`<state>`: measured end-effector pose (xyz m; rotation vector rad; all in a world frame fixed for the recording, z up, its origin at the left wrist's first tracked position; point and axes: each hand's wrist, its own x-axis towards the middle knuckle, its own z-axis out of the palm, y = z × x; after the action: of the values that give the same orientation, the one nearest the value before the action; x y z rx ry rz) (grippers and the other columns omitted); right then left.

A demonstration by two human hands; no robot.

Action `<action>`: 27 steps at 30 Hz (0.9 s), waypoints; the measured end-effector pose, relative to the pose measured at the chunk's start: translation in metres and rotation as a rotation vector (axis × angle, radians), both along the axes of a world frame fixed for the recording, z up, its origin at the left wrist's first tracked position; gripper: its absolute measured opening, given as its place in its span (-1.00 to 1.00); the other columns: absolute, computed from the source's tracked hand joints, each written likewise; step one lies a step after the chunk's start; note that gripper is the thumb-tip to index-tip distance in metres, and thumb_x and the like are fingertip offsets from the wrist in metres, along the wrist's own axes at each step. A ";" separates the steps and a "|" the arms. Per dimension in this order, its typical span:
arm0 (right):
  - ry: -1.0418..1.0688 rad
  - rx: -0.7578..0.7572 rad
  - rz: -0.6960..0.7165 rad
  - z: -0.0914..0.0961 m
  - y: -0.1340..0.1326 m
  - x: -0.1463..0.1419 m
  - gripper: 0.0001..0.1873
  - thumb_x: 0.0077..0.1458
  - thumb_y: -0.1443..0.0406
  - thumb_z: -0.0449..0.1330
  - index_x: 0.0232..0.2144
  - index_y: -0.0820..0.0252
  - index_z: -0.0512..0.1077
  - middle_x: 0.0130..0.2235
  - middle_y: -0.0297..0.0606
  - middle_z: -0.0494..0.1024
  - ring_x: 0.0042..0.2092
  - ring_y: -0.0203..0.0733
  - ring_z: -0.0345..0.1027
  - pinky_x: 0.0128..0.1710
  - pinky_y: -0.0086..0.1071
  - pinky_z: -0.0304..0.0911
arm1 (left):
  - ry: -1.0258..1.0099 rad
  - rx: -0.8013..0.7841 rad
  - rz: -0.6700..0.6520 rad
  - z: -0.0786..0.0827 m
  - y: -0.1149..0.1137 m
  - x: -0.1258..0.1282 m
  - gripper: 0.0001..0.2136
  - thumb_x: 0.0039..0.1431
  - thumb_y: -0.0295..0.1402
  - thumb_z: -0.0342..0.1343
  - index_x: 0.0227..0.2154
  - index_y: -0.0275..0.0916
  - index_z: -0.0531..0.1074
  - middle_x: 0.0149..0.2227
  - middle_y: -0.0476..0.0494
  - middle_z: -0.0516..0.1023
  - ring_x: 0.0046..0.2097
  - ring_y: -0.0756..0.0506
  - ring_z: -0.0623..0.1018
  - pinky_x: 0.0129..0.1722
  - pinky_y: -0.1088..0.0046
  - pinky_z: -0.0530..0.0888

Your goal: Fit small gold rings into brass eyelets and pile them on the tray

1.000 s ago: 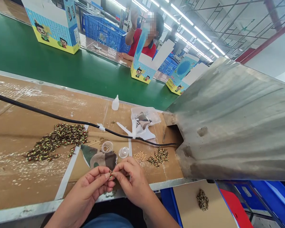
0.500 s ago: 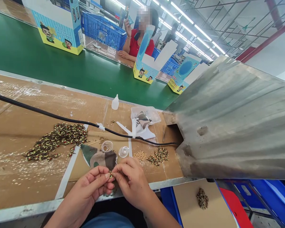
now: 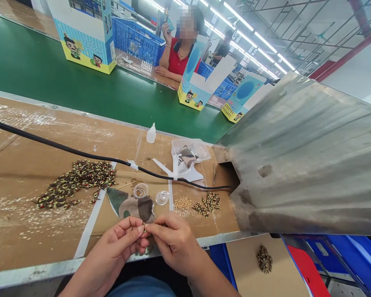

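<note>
left hand [image 3: 119, 243], right hand [image 3: 173, 243] both pinching tiny bead [image 3: 144, 228] | bottom center | risk: weak pinch drops it past desk [image 3: 34, 271] edge

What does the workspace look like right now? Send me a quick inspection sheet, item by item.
Surface: scuffed cardboard-covered bench.
Job's things: small beaded piece; heap of striped beads; pile of tan beads.
Hands: left hand and right hand both pinch the piece.
Clutter: plastic squeeze bottle; two clear cups; patterned fabric.
Cables: black cable crosses the bench, taped down.
Surroundings: dented metal chute; green conveyor belt; co-worker beyond it.
</note>
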<state>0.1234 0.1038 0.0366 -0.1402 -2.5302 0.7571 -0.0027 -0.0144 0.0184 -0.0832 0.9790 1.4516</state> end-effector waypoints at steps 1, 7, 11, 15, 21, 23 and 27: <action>-0.001 -0.008 -0.002 0.000 0.000 0.000 -0.71 0.09 0.48 0.08 -0.15 0.24 0.46 -0.26 -0.26 0.44 -0.23 -0.44 0.28 -0.21 -0.57 0.24 | 0.000 0.006 0.000 0.000 0.000 0.000 -0.70 -0.20 -0.29 0.38 -0.45 -0.29 0.39 -0.47 -0.01 0.41 -0.43 0.05 0.42 -0.39 0.55 0.43; -0.084 -0.274 -0.126 0.003 -0.001 0.000 -0.81 0.11 0.38 0.14 -0.21 0.17 0.48 -0.28 -0.32 0.42 -0.26 -0.53 0.31 -0.26 -0.67 0.23 | -0.021 0.003 -0.005 0.000 0.000 -0.001 -0.71 -0.18 -0.30 0.36 -0.42 -0.29 0.40 -0.45 -0.02 0.44 -0.43 0.05 0.43 -0.38 0.55 0.43; -0.160 -0.331 -0.184 0.004 -0.002 -0.002 -0.90 0.10 0.34 0.15 -0.32 0.22 0.46 -0.31 -0.32 0.39 -0.30 -0.51 0.26 -0.31 -0.63 0.18 | -0.017 -0.027 -0.019 -0.002 0.000 -0.002 -0.68 -0.18 -0.29 0.37 -0.40 -0.30 0.38 -0.43 -0.03 0.47 -0.43 0.04 0.44 -0.38 0.55 0.43; -0.213 -0.317 -0.153 0.004 -0.002 -0.004 -0.90 0.14 0.35 0.09 -0.31 0.24 0.42 -0.28 -0.30 0.38 -0.22 -0.46 0.25 -0.22 -0.58 0.17 | -0.010 -0.017 -0.041 0.000 0.001 -0.002 -0.67 -0.15 -0.28 0.35 -0.38 -0.29 0.36 -0.44 -0.02 0.47 -0.43 0.05 0.44 -0.36 0.56 0.42; -0.207 -0.299 -0.102 0.000 -0.002 -0.003 -0.90 0.16 0.37 0.06 -0.32 0.25 0.38 -0.28 -0.30 0.37 -0.22 -0.46 0.22 -0.21 -0.59 0.15 | 0.018 -0.030 -0.056 0.005 0.002 0.000 -0.59 -0.26 -0.23 0.40 -0.40 -0.29 0.33 -0.46 -0.01 0.46 -0.45 0.04 0.43 -0.38 0.54 0.40; -0.183 -0.297 -0.088 -0.001 -0.002 -0.003 -0.91 0.15 0.39 0.06 -0.33 0.26 0.37 -0.29 -0.30 0.36 -0.22 -0.46 0.22 -0.20 -0.59 0.15 | 0.035 -0.026 -0.063 0.007 0.002 0.000 -0.59 -0.26 -0.22 0.40 -0.41 -0.29 0.32 -0.47 0.00 0.44 -0.45 0.05 0.42 -0.39 0.55 0.40; -0.148 -0.285 -0.086 0.001 -0.003 -0.003 -0.89 0.15 0.40 0.06 -0.34 0.27 0.39 -0.29 -0.29 0.38 -0.23 -0.48 0.23 -0.21 -0.62 0.16 | 0.050 -0.024 -0.066 0.005 0.002 0.001 -0.57 -0.26 -0.20 0.40 -0.40 -0.28 0.33 -0.48 0.01 0.43 -0.43 0.04 0.43 -0.37 0.55 0.41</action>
<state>0.1199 0.1011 0.0378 -0.4116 -2.5202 1.1054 -0.0013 -0.0125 0.0238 -0.0322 1.0312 1.3868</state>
